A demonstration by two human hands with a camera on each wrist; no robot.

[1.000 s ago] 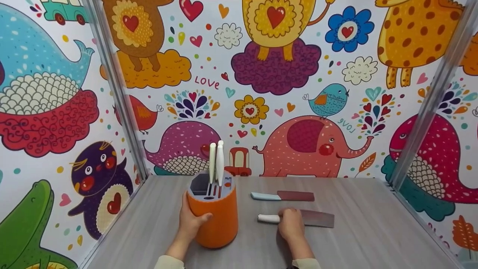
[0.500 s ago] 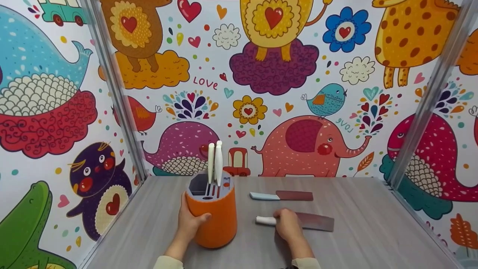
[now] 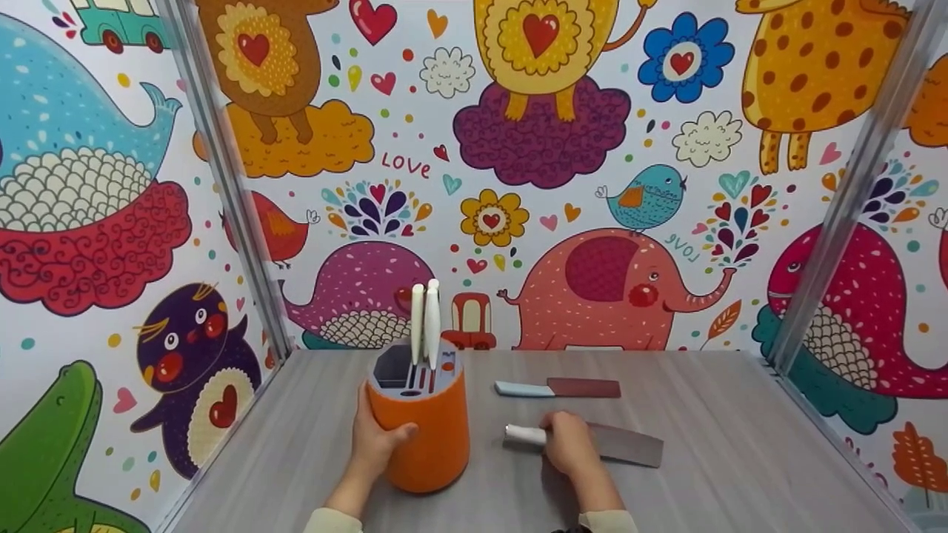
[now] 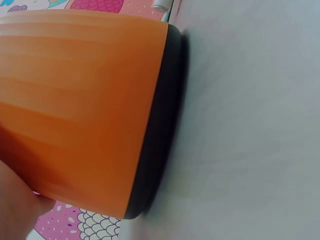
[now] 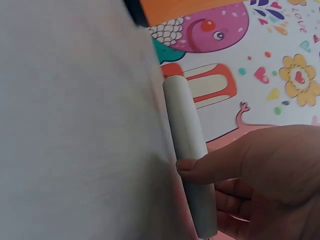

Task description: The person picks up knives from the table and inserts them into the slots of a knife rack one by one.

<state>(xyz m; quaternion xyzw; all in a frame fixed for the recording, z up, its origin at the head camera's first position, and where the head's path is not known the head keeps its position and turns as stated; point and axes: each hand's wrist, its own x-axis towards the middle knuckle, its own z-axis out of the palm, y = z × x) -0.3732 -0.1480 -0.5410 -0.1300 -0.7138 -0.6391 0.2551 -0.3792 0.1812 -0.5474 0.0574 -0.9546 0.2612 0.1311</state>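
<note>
An orange knife block (image 3: 424,444) with a grey slotted top stands upright on the table. White-handled knives (image 3: 424,326) stick up from its slots. My left hand (image 3: 376,437) grips the block's left side, thumb across the front; its other fingers are mostly hidden. To the right, my right hand (image 3: 572,444) pinches the white handle of a cleaver (image 3: 629,446) between thumb and fingers. In the right wrist view the thumb lies along that handle (image 5: 186,120). The cleaver's broad blade points right, low over the table; whether it touches the wood cannot be told.
Behind the cleaver, a second knife (image 3: 585,388) with a pale blue handle and reddish-brown blade lies on the wood-grain table (image 3: 711,414). Cartoon-printed panels (image 3: 474,148) close off the back and sides, joined by metal corner posts (image 3: 229,185).
The cleaver has turned, its blade end swinging nearer to me and its handle end shifting slightly left. My right hand has moved a little left with it. The left hand keeps its hold.
</note>
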